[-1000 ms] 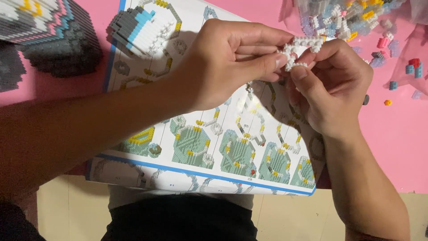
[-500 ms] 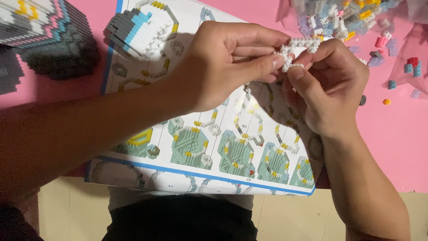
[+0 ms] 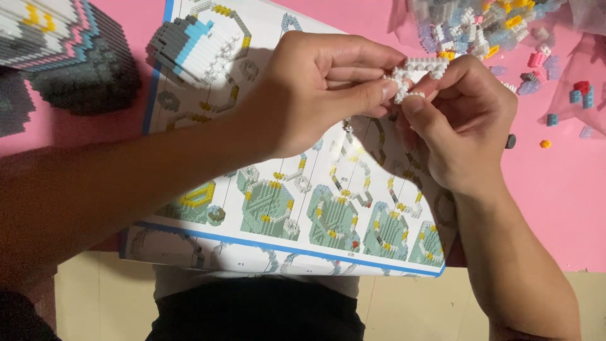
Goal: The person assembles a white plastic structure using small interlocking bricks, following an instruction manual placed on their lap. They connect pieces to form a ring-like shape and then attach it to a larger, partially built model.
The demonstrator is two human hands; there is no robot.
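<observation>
- Both hands met above the instruction sheet (image 3: pixel 284 208), the left hand (image 3: pixel 315 95) and right hand (image 3: pixel 461 126) each closed in a fingertip pinch on a small white brick assembly (image 3: pixel 413 72) held between them, clear of the table.
- The assembly sat just below the pile of loose bricks (image 3: pixel 480 25) at the top edge, with little free space between the knuckles and that pile.
- The sheet overhung the near edge of the pink table (image 3: pixel 555 208); its lower border stood past the pink surface, over the person's lap.
- Open pink surface lay to the right of the right wrist, dotted with a few stray bricks (image 3: pixel 581 91).
- A layered white and blue brick section (image 3: pixel 196 47) rested on the sheet's upper left, just beside the left wrist; a larger grey layered model (image 3: pixel 63 57) was cut off by the frame's left and top edges.
- Fingers hid most of the assembly, so its full shape could not be made out, and the forearms covered much of the printed diagrams.
</observation>
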